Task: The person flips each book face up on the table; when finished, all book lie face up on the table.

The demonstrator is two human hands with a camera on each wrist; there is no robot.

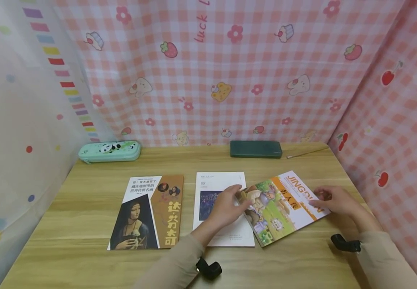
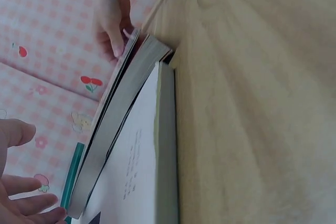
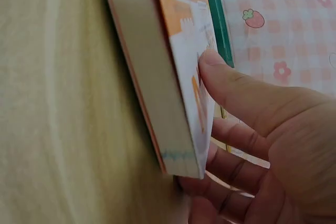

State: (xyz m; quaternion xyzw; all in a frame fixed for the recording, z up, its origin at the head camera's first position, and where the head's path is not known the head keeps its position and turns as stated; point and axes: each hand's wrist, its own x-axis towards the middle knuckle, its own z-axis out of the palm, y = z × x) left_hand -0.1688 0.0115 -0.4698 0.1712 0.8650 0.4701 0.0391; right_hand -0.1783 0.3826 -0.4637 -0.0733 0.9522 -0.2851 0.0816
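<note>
A book with a garden picture and orange lettering (image 1: 284,206) lies slanted at the right, its left corner overlapping the white book (image 1: 230,237) in the middle. At its right edge my right hand (image 1: 336,200) grips it, thumb (image 3: 231,85) on the cover and fingers behind the edge. My left hand (image 1: 226,206) is over the white book at the slanted book's left side, its fingers relaxed and spread apart from the thumb. In the left wrist view, the left fingertips (image 2: 55,213) come right at the book's end, and its pages (image 2: 118,111) face the camera.
Farther left lies a brown and white book with a portrait (image 1: 145,212). Along the back of the wooden table (image 1: 71,224) are a mint panda pencil case (image 1: 110,151), a dark green case (image 1: 255,149) and a thin brush (image 1: 306,153). Patterned cloth (image 1: 194,80) hangs behind.
</note>
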